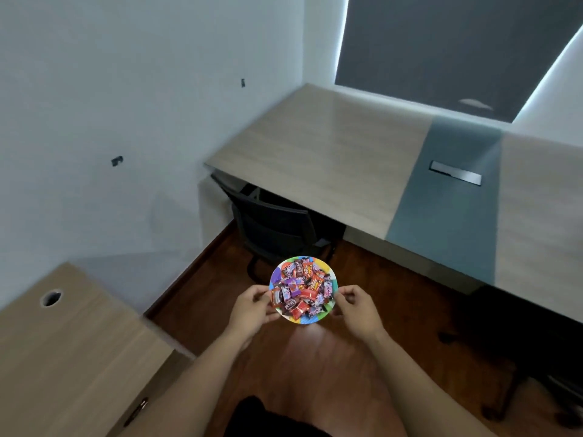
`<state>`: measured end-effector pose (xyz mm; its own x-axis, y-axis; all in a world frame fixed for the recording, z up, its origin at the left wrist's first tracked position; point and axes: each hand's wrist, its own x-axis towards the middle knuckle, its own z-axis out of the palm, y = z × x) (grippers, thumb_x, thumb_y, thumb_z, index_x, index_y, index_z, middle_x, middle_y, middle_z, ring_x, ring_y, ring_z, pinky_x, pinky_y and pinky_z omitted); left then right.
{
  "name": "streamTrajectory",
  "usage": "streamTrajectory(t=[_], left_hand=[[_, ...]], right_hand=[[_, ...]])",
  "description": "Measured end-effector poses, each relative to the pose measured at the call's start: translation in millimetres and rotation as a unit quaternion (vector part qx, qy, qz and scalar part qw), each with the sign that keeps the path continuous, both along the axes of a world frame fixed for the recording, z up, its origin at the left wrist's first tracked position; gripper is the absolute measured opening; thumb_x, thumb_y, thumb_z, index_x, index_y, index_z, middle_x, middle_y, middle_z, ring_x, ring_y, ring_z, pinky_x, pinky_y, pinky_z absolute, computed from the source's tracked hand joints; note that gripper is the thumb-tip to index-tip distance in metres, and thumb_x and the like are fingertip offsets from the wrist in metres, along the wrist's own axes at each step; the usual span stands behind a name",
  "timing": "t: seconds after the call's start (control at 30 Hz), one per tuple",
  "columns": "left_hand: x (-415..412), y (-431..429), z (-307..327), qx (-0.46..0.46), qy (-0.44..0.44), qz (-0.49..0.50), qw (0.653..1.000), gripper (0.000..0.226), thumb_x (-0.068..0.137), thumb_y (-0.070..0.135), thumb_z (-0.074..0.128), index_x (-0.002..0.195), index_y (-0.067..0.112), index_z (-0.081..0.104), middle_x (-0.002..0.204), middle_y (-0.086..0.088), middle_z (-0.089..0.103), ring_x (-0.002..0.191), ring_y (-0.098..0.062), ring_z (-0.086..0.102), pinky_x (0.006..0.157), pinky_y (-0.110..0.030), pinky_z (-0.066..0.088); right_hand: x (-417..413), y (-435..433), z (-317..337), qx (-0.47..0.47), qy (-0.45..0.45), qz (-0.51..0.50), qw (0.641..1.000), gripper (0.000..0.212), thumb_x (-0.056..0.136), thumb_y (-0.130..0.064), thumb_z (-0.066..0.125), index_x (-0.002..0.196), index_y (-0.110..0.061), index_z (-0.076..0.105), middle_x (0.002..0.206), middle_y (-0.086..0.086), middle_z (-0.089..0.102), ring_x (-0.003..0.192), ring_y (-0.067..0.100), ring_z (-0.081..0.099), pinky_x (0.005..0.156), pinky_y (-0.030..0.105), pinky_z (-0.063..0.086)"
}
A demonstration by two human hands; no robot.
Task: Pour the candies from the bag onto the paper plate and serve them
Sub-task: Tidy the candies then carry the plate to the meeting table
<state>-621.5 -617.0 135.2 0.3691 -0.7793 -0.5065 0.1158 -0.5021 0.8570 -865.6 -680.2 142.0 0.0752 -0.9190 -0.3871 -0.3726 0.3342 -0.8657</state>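
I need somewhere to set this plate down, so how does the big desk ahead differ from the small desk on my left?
The big desk is longer, with a grey-blue strip and a metal cable flap; the small desk is all wood grain with a round cable hole. A black chair is tucked under the big desk; none shows at the small desk. Both have bare, light wood tops.

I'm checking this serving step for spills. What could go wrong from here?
The paper plate is heaped with wrapped candies and held in mid-air over the wooden floor by the left hand and right hand at its rim only. A thin plate might flex or tip, so candies could slide off before reaching the long desk.
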Motion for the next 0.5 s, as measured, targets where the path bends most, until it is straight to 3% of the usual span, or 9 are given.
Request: streamTrajectory(t=[0.07,0.23,0.5], left_hand=[[-26,-23,3,-0.002,-0.004,-0.03,1.0,0.018,0.11,0.018,0.056,0.118,0.012,0.072,0.114,-0.012,0.079,0.103,-0.028,0.081,0.075,-0.032,0.069],[-84,-83,6,-0.007,-0.01,-0.101,0.995,0.018,0.11,0.019,0.056,0.117,0.013,0.072,0.114,-0.01,0.078,0.101,-0.024,0.08,0.08,-0.036,0.07],[-163,-191,-3,-0.021,0.008,-0.184,0.983,0.018,0.11,0.019,0.057,0.116,0.013,0.072,0.114,-0.011,0.079,0.104,-0.029,0.081,0.084,-0.039,0.07]], right_hand=[[-29,-9,0,0.002,-0.006,-0.028,1.0,0.009,0.107,-0.024,0.066,0.104,-0.016,0.068,0.096,0.005,0.08,0.079,0.018,0.078,0.078,0.042,0.07],[-95,-34,-3,-0.002,-0.014,-0.096,0.995,0.011,0.107,-0.022,0.066,0.106,-0.011,0.067,0.092,0.008,0.08,0.074,0.016,0.076,0.068,0.029,0.064],[-173,-100,-16,0.003,-0.029,-0.192,0.981,0.011,0.105,-0.021,0.068,0.102,-0.011,0.069,0.091,0.013,0.081,0.076,0.019,0.076,0.068,0.03,0.065]])
